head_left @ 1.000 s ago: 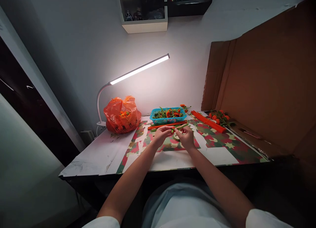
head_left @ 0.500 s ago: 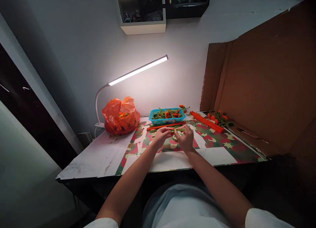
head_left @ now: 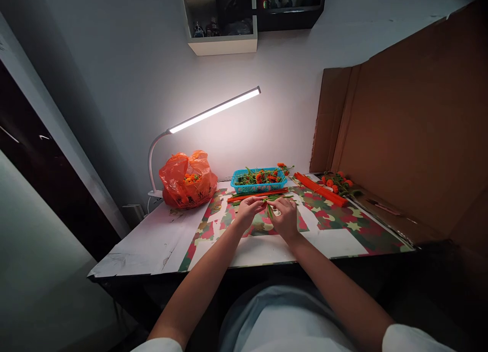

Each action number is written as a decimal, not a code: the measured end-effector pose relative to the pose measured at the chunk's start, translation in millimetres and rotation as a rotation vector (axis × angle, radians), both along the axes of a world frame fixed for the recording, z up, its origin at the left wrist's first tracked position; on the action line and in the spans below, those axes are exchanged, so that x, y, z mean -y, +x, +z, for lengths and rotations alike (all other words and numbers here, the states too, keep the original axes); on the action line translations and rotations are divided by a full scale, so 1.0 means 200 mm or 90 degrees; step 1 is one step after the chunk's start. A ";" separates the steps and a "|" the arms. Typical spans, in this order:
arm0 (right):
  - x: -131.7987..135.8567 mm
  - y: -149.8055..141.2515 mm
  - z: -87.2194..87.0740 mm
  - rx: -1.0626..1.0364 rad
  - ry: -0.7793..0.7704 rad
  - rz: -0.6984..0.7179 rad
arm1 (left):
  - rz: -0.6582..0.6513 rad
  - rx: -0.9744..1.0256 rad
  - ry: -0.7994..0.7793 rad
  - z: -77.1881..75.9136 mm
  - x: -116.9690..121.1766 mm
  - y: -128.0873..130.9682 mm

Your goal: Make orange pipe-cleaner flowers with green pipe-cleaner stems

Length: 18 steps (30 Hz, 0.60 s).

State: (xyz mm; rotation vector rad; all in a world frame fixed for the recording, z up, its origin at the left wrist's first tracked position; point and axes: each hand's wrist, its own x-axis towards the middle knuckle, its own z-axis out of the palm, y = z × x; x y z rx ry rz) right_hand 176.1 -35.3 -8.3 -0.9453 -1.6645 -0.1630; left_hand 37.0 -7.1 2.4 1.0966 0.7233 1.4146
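Over the middle of the table, my left hand and my right hand meet fingertip to fingertip, both closed in a pinch. Between them is a narrow green strip, its lower part hanging down beside my right fingers. Whether it is tape or a leaf is too small to tell. Just beyond my hands lie orange sticks and several green stems, partly hidden by my fingers. A blue basket holding orange flowers with green stems stands behind these.
To the left sits an orange plastic bag with orange flowers inside, by a lit clamp lamp. An orange bundle of sticks and finished-looking orange flowers lie at the right, near a tall cardboard panel. Shelves hang above.
The green strip was stretched sideways near my right fingers and now hangs downward between my hands. My fingertips have shifted slightly; the view has moved a little.
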 end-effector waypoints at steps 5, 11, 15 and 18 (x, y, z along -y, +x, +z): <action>-0.02 0.03 0.02 -0.008 -0.014 0.047 | -0.003 -0.017 -0.008 0.00 0.00 -0.01; -0.03 0.04 0.02 -0.028 -0.036 0.077 | -0.051 -0.047 -0.005 0.02 0.03 -0.02; -0.05 0.04 0.01 -0.037 -0.055 0.082 | -0.067 -0.051 -0.009 0.03 0.04 -0.02; -0.06 0.04 0.01 -0.046 -0.075 0.082 | -0.072 -0.048 -0.016 0.03 0.03 -0.02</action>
